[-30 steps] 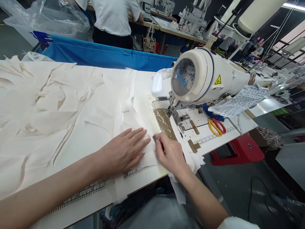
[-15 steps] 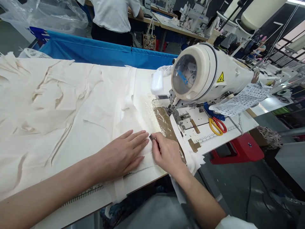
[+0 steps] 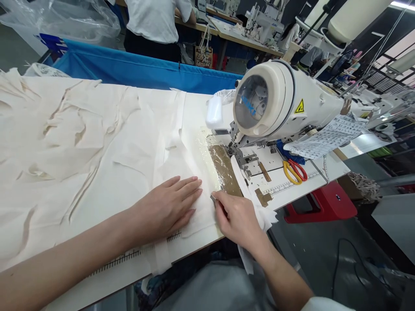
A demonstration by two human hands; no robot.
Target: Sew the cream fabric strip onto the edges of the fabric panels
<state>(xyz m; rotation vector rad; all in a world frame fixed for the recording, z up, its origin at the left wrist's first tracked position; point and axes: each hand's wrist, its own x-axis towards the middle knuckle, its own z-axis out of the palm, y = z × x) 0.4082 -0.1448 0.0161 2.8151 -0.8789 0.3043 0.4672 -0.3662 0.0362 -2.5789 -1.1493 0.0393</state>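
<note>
White fabric (image 3: 129, 164) lies spread over the sewing table. My left hand (image 3: 175, 205) rests flat on it with fingers stretched out, pressing it to the tabletop. Just to the right, my right hand (image 3: 238, 218) is closed in a pinch. The tip of a small flat grey metal tool (image 3: 212, 197) pokes out between its thumb and forefinger; most of it is hidden. This hand is at the fabric's right edge, beside the brown plastic-covered strip (image 3: 223, 168) and the white sewing machine (image 3: 269, 97).
Yellow- and red-handled scissors (image 3: 292, 172) and a wooden-handled tool (image 3: 264, 170) lie on the machine bed. A printed sheet (image 3: 324, 138) hangs from the machine. A red stool (image 3: 327, 203) stands right. Behind the blue cloth bin (image 3: 142, 65), a person (image 3: 152, 21) faces away.
My right hand has moved right and slightly towards me, away from my left hand, still pinching the metal tool. Fabric near the front edge has shifted over the ruler marks. My left hand stays put.
</note>
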